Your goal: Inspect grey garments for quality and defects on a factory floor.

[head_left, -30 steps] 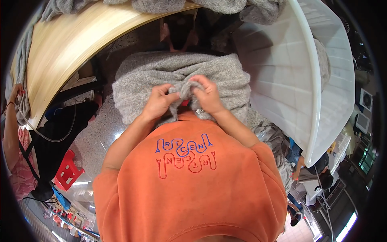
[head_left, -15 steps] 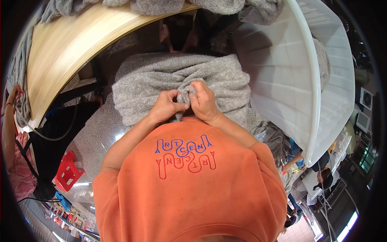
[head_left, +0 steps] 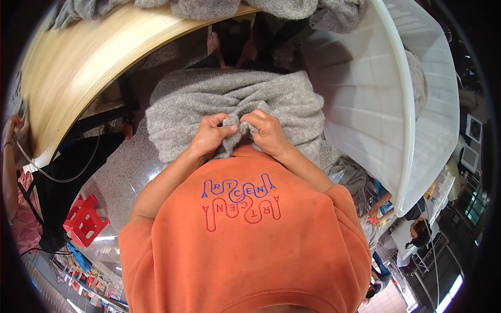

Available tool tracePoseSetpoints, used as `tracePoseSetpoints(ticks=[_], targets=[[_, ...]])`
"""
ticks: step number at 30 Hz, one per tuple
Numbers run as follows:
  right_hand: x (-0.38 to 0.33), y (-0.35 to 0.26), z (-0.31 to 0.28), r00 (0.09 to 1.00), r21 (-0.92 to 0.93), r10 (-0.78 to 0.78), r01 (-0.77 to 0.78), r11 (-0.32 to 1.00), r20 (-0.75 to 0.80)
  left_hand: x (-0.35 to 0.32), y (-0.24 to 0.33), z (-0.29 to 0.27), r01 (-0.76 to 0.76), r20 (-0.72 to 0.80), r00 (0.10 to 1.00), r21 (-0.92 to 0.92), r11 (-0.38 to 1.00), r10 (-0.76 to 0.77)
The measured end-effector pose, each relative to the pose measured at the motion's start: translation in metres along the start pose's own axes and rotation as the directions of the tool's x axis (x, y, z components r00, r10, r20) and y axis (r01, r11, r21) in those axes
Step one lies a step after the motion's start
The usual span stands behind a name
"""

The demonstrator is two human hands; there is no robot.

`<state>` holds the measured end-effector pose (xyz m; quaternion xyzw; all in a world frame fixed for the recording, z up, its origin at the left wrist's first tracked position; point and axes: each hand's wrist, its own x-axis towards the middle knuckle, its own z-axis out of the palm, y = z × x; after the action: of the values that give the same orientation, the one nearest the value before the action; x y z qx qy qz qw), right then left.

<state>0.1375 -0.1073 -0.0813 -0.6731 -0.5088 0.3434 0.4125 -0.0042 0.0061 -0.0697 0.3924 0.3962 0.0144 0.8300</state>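
Note:
A grey knitted garment (head_left: 182, 99) lies bunched across my lap in soft folds. My left hand (head_left: 211, 134) pinches one part of its gathered fabric between thumb and fingers. Close beside it, my right hand (head_left: 265, 131) grips another fold of the same knit, thumb toward the left hand. A small dip of fabric shows between the two hands, just above the hem of my orange shirt (head_left: 245, 224). The fingertips are partly hidden in the wool.
A curved wooden tabletop (head_left: 78, 68) runs along the upper left, with more grey knits (head_left: 203, 7) piled on its far edge. A large white plastic bin (head_left: 360, 88) stands at my right. A red stool (head_left: 86, 221) and another person's arm (head_left: 9, 141) are on the left.
My hands have moved slightly apart, with the right one lower, and the knit between them has spread. At the far left, the other person's hand and the cloth have shifted outward.

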Motion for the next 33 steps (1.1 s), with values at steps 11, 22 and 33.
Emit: tracePoseSetpoints(ticks=[11,22,33], targets=[[0.008,-0.018,0.004,0.828,-0.240,-0.551,0.516,0.822,-0.107,-0.005,0.002,-0.008,-0.064,0.002,0.998,-0.076,0.995,0.065],[0.014,-0.019,0.003,0.939,0.087,-0.342,0.344,0.935,-0.045,-0.018,-0.007,-0.007,-0.297,-0.080,0.942,0.249,0.922,0.325],[0.027,-0.009,-0.002,0.970,0.158,-0.086,0.050,0.986,0.228,-0.018,-0.006,-0.007,-0.512,0.053,0.762,0.659,0.550,0.646]])
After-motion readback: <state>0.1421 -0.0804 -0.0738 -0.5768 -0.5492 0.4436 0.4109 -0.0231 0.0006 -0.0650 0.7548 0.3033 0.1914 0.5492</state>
